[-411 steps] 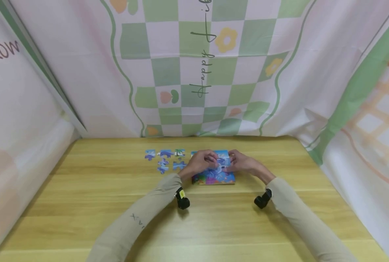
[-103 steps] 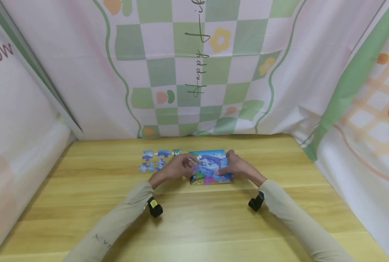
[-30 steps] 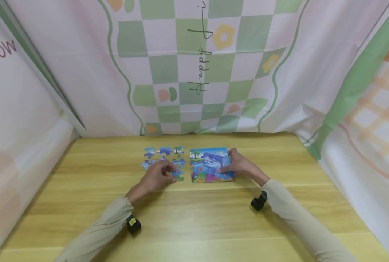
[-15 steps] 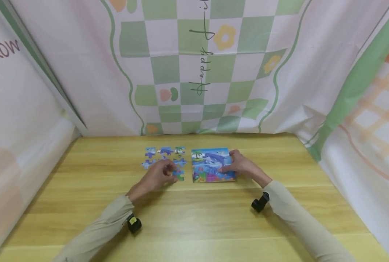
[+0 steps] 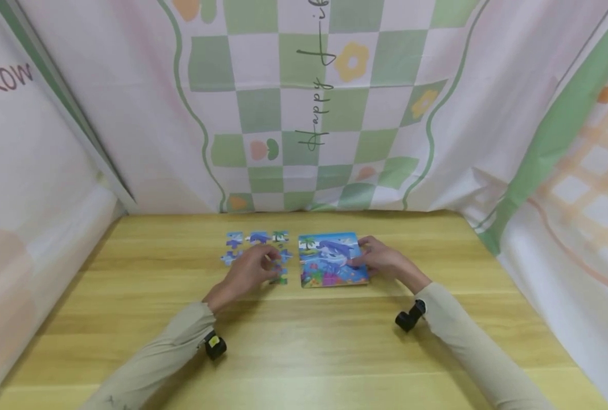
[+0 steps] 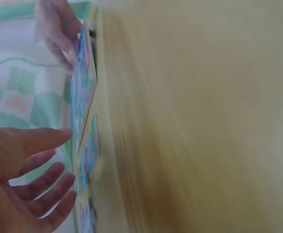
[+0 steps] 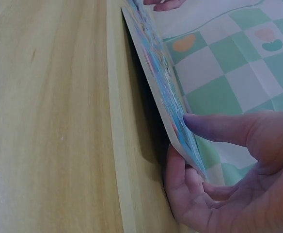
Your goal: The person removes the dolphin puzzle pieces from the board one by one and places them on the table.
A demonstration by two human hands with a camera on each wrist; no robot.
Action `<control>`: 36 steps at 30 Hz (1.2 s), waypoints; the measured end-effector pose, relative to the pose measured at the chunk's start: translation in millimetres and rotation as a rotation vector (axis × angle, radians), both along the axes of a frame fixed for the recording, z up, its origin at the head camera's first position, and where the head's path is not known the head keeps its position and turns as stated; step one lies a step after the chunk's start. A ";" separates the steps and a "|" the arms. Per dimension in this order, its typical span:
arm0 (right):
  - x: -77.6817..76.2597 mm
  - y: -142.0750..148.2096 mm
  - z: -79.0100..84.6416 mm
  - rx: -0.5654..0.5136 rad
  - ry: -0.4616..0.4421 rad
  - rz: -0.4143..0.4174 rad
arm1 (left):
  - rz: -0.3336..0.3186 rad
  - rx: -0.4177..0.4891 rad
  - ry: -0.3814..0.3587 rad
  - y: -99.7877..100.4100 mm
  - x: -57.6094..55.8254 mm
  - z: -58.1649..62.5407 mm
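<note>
A square jigsaw puzzle (image 5: pixel 329 262) with a printed dolphin, palm tree and reef lies toward the far side of the table. My right hand (image 5: pixel 383 256) grips its right edge, thumb on the picture and fingers curled underneath. That edge is raised, with a dark gap beneath the board (image 7: pixel 156 87) in the right wrist view. To the left, several loose puzzle pieces (image 5: pixel 280 236) lie in rough rows. Over them hovers my left hand (image 5: pixel 250 267), covering some. Its thumb and fingers stand apart with nothing between them, as the left wrist view shows of this hand (image 6: pixel 25 174).
The wooden table (image 5: pixel 304 353) reaches toward me in front of both hands. Behind it hangs a green-and-white checked cloth (image 5: pixel 314 114), with more cloth at both sides. A small black camera sits on the left wrist (image 5: pixel 214 344) and the right wrist (image 5: pixel 410 316).
My left hand has left the puzzle for the loose pieces; in the last half second it shifted slightly away from me. My right hand stays at the puzzle's right edge.
</note>
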State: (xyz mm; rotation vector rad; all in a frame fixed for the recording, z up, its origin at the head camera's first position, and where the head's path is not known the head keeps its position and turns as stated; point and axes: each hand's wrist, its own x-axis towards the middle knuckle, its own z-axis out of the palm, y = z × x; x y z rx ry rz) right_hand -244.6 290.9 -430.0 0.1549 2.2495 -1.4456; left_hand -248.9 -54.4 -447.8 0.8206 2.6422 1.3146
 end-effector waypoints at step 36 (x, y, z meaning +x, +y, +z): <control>1.9 8.1 6.4 -0.023 0.040 0.046 | -0.233 -0.119 -0.079 105.9 -21.7 1.5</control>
